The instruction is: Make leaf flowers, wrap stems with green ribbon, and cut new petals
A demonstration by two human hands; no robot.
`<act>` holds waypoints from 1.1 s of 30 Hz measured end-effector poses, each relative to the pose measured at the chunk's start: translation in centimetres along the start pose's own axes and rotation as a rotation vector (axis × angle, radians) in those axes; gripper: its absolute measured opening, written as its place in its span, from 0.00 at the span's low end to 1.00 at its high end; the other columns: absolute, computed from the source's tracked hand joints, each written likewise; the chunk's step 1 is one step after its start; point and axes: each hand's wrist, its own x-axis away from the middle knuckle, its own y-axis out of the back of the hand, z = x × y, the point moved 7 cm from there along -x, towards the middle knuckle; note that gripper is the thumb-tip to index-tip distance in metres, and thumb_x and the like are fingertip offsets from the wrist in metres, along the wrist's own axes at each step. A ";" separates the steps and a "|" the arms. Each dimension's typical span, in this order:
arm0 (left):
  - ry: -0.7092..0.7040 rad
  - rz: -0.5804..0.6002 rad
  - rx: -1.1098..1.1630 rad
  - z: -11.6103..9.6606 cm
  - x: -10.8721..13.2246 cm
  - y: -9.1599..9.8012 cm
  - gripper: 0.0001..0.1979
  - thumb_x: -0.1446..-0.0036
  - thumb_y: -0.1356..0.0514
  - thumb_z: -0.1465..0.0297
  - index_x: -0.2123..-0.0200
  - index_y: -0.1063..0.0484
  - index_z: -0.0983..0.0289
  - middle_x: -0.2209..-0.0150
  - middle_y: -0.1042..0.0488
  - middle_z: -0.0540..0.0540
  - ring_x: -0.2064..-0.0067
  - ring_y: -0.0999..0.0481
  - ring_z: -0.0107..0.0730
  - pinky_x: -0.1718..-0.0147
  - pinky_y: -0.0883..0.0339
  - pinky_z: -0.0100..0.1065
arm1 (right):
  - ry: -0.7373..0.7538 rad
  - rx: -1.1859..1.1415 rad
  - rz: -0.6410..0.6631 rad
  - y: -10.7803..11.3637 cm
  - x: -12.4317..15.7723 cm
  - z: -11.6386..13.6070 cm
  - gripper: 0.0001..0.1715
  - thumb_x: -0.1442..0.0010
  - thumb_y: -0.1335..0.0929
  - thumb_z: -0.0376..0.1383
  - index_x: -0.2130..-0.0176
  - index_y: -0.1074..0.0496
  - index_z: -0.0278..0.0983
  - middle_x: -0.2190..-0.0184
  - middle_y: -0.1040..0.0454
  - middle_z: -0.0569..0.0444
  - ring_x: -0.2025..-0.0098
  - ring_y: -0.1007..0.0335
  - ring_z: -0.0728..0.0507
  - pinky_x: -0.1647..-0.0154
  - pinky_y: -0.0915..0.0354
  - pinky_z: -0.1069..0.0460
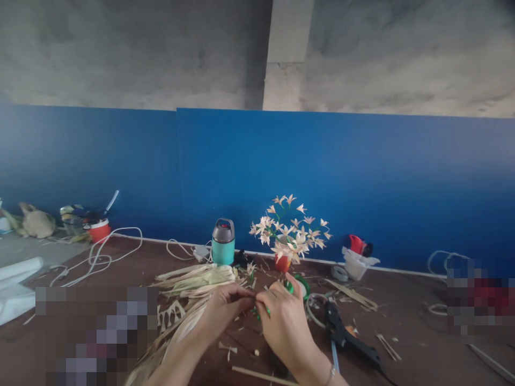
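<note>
My left hand [229, 308] and my right hand [284, 316] meet above the middle of the table. Thumb and fingers of each are pinched together, with the fingertips almost touching. A small green strip [257, 312] shows under the right fingers; whatever the left fingers hold is hidden. Just behind my right hand lies a roll of green tape [302, 284]. Pale dried husks [197, 281] are heaped beside and beyond my left hand. Further back, a red and white pot [282, 262] holds cream-coloured flowers [295, 241] on green stems.
A black glue gun [350, 338] lies right of my right hand, near a pale ring-shaped roll [316, 308]. Along the blue partition [341, 171] stand a turquoise jar [223, 249] and a white tub [357, 266]. White cables [96, 260] loop at left; husk scraps [229, 349] lie in front.
</note>
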 end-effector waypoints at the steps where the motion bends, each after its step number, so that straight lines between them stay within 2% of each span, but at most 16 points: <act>1: -0.033 0.026 -0.054 -0.4 0.0 0.0 0.10 0.58 0.33 0.65 0.74 0.22 0.67 0.79 0.25 0.53 0.78 0.30 0.28 0.78 0.39 0.27 | -0.038 -0.050 0.029 0.1 -0.2 -0.2 0.11 0.52 0.32 0.25 0.80 0.30 0.39 0.82 0.31 0.60 0.73 0.34 0.48 0.42 0.57 0.41; 4: -0.075 0.063 -0.091 -0.6 0.2 -0.1 0.11 0.57 0.33 0.64 0.76 0.22 0.67 0.81 0.26 0.52 0.80 0.31 0.27 0.79 0.38 0.28 | -0.184 -0.220 0.190 0.1 -0.5 -0.9 0.11 0.53 0.32 0.26 0.81 0.29 0.39 0.81 0.29 0.60 0.73 0.32 0.48 0.46 0.49 0.44; 6: -0.066 0.078 -0.004 -0.3 0.3 -0.4 0.13 0.60 0.32 0.61 0.79 0.24 0.67 0.83 0.28 0.51 0.81 0.31 0.27 0.80 0.38 0.28 | -0.347 -0.368 0.378 -0.6 -0.2 -1.5 0.08 0.52 0.32 0.29 0.80 0.28 0.38 0.85 0.31 0.60 0.78 0.33 0.48 0.60 0.40 0.49; 8: -0.046 0.108 0.101 0.0 0.4 -1.0 0.16 0.63 0.30 0.59 0.80 0.26 0.66 0.83 0.29 0.50 0.82 0.31 0.26 0.81 0.39 0.27 | -0.521 -0.548 0.573 -1.5 0.6 -2.0 0.08 0.50 0.33 0.33 0.79 0.28 0.36 0.89 0.35 0.61 0.86 0.40 0.51 0.77 0.43 0.54; 10: -0.041 0.130 0.158 0.0 0.6 -1.3 0.18 0.64 0.30 0.57 0.80 0.26 0.66 0.82 0.29 0.50 0.81 0.31 0.26 0.81 0.40 0.26 | -0.607 -0.712 0.664 -2.0 1.0 -2.0 0.08 0.51 0.32 0.35 0.78 0.27 0.34 0.89 0.34 0.61 0.88 0.47 0.54 0.84 0.51 0.56; 13: -0.080 0.134 0.117 -0.6 0.9 -1.3 0.17 0.62 0.30 0.58 0.79 0.26 0.67 0.81 0.28 0.50 0.80 0.31 0.25 0.80 0.39 0.26 | -0.605 -0.885 0.680 -2.2 1.0 -2.1 0.08 0.54 0.30 0.36 0.78 0.26 0.32 0.83 0.28 0.56 0.85 0.47 0.55 0.84 0.55 0.57; 16: -0.135 0.136 0.030 -1.4 1.1 -1.1 0.15 0.59 0.31 0.60 0.77 0.26 0.67 0.78 0.27 0.51 0.79 0.30 0.26 0.78 0.38 0.27 | -0.648 -0.990 0.731 -2.8 1.4 -2.3 0.13 0.54 0.28 0.40 0.78 0.25 0.31 0.82 0.27 0.55 0.84 0.49 0.56 0.84 0.56 0.57; 21: -0.144 0.152 -0.064 -1.5 1.2 -1.0 0.15 0.55 0.34 0.58 0.76 0.27 0.67 0.79 0.30 0.50 0.79 0.33 0.25 0.79 0.41 0.26 | -0.656 -1.136 0.739 -3.2 1.5 -2.3 0.16 0.57 0.25 0.42 0.79 0.25 0.31 0.81 0.26 0.53 0.80 0.40 0.53 0.78 0.47 0.57; 26: -0.151 0.153 -0.124 -1.6 1.5 -1.3 0.15 0.51 0.37 0.59 0.74 0.28 0.66 0.78 0.30 0.50 0.78 0.35 0.25 0.78 0.44 0.26 | -0.739 -1.222 0.801 -4.1 2.1 -2.7 0.18 0.59 0.25 0.44 0.76 0.25 0.30 0.81 0.26 0.53 0.82 0.42 0.54 0.80 0.50 0.57; 29: -0.148 0.098 -0.145 -1.4 1.3 -1.1 0.15 0.51 0.37 0.59 0.75 0.29 0.66 0.78 0.31 0.50 0.76 0.35 0.25 0.77 0.43 0.26 | -0.709 -1.097 0.782 -4.1 1.8 -2.9 0.17 0.56 0.27 0.43 0.75 0.25 0.31 0.81 0.26 0.53 0.80 0.39 0.52 0.77 0.46 0.56; 31: -0.103 0.034 -0.122 -0.7 0.8 -0.8 0.17 0.53 0.37 0.57 0.77 0.30 0.66 0.81 0.33 0.48 0.79 0.36 0.24 0.80 0.44 0.26 | -0.641 -0.856 0.690 -3.4 1.1 -3.2 0.12 0.54 0.29 0.39 0.72 0.25 0.32 0.78 0.25 0.53 0.75 0.35 0.49 0.72 0.42 0.55; 33: -0.051 -0.021 -0.073 0.1 0.4 -0.5 0.20 0.56 0.37 0.53 0.79 0.33 0.65 0.85 0.37 0.45 0.83 0.38 0.23 0.83 0.47 0.26 | -0.517 -0.549 0.545 -2.2 0.4 -3.0 0.08 0.55 0.30 0.33 0.69 0.25 0.35 0.74 0.24 0.54 0.71 0.32 0.47 0.64 0.39 0.52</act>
